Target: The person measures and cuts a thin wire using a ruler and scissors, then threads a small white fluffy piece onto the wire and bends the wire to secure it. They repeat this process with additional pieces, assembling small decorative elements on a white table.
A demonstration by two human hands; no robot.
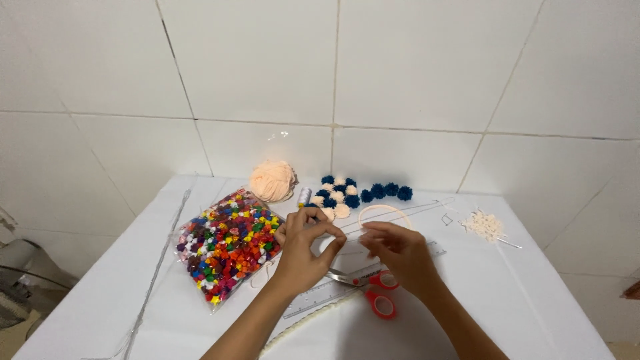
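- Nearest the viewer, a pale curved rim (303, 325) of something round lies at the front edge of the white counter (533, 307), between the two forearms.
- Just beyond it lie red-handled scissors (377, 291), blades pointing left, resting across a clear plastic ruler (320, 298) that runs diagonally under the wrists.
- The left hand (301, 248) is raised above the ruler, thumb and fingertips pinched together on something too thin and small to make out, possibly a thread.
- The right hand (399, 251) is level with it, a little apart, fingers curled and tips pinched toward the left hand; what it grips cannot be told either.
- Left of the left hand lies a clear bag of multicoloured beads (229, 244), flat on the counter, its near corner reaching towards the left forearm.
- Further left, thin metal wires (158, 267) run lengthwise along the counter.
- Behind the hands lies a pale ring (385, 212), with thin rods (427, 205) passing beside it.
- To the right, well apart from the hands, sits a small heap of whitish beads (484, 225).
- Towards the back stands a grey spool of thread (305, 196), and beside it a cluster of dark blue and cream pompoms (353, 191).
- A ball of peach yarn (272, 180) rests at the back, near the white tiled wall (413, 67).
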